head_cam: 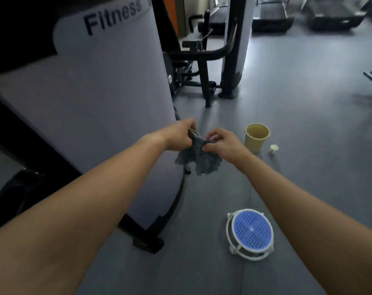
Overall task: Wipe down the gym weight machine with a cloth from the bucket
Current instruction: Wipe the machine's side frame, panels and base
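Head view: at frame centre your left hand [179, 134] and right hand [222, 143] pinch a grey cloth [196, 158], limp and seemingly light, beside the weight machine [108, 103]; bunch it into your palm for wiping.

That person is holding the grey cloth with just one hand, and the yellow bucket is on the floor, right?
Not quite: it is two hands, not one. The left hand and the right hand each pinch the top of the grey cloth, which hangs down between them. The yellow bucket does stand on the floor. The head view shows it.
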Demonstrator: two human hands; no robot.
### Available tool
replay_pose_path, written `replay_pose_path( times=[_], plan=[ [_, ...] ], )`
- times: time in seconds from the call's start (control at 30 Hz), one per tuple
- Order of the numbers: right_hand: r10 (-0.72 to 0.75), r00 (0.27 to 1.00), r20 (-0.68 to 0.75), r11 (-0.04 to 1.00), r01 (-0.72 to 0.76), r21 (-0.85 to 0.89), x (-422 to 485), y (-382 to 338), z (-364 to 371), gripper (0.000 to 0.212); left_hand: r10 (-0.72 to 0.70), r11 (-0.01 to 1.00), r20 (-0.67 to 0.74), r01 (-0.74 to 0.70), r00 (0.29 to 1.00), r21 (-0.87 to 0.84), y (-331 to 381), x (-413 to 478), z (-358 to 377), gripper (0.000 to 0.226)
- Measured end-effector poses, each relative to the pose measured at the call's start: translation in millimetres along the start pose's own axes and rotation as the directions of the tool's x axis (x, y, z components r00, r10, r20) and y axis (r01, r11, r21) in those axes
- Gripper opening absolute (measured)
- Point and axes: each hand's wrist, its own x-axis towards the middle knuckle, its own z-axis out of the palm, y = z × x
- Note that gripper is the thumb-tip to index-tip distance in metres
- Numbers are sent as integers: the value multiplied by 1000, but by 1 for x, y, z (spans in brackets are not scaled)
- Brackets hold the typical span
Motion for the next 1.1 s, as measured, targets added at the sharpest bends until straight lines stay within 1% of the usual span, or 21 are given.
replay_pose_path(
  times=[0.07,0.13,0.17,0.2,0.3,0.37,0.43,0.5,0.53,0.6,0.63,0.67,0.7,0.73,0.8,0.83,0.9,0.97,1.0,1.1],
  plan=[
    [-93,996,3,991,92,-100,9,-47,-21,15,-9,1000,-56,10,998,21,21,-5,-42,47],
    [-158,987,-17,976,154,-152,20,-84,-36,10,-21,999,-94,25,995,35,36,-13,-75,64],
    [-185,982,-25,971,179,-159,25,-102,-42,10,-29,999,-115,33,993,38,42,-17,-91,67],
    [-205,978,-21,967,199,-159,29,-119,-46,10,-33,998,-139,39,990,43,48,-20,-105,66],
    [-268,962,47,953,272,-136,36,-161,-52,14,-28,991,-202,54,979,125,61,-27,-141,48],
    [-322,941,101,934,334,-129,42,-184,-52,11,-53,985,-254,92,966,143,64,-26,-160,40],
    [-356,925,132,919,372,-133,50,-202,-50,6,-72,991,-323,104,944,83,64,-20,-177,36],
    [-354,921,163,910,380,-165,59,-215,-51,18,-87,996,-379,84,921,-23,68,-11,-190,31],
    [-351,919,180,901,384,-203,63,-220,-52,20,-91,994,-403,62,911,-85,71,-4,-196,29],
    [-357,913,197,870,402,-286,72,-229,-59,19,-89,984,-456,8,885,-176,79,7,-208,37],
    [-365,910,196,853,411,-321,77,-234,-62,18,-64,984,-488,-25,871,-174,81,12,-213,40],
    [-376,907,190,836,420,-353,83,-238,-65,14,-33,987,-512,-52,858,-151,82,19,-217,35],
    [-394,902,178,812,432,-392,89,-241,-69,9,-8,988,-517,-72,856,-135,83,26,-221,22],
    [-415,895,162,782,442,-440,97,-245,-73,5,14,987,-516,-93,857,-127,84,32,-225,15],
    [-460,881,109,721,442,-533,114,-252,-80,7,42,990,-539,-107,841,-91,90,40,-233,33],
    [-492,867,73,697,443,-563,122,-254,-82,9,60,991,-556,-118,829,-70,92,43,-237,38],
    [-554,832,23,664,458,-591,135,-260,-85,13,102,990,-561,-137,821,-20,94,47,-245,39],
    [-605,797,6,630,482,-609,147,-264,-86,16,100,994,-517,-111,850,11,92,53,-251,37],
    [-633,774,4,606,499,-619,154,-266,-86,17,83,996,-515,-86,853,17,90,58,-255,37],
    [-714,700,-6,546,552,-630,175,-270,-86,17,35,999,-595,-35,803,12,91,75,-266,32]
  ],
)
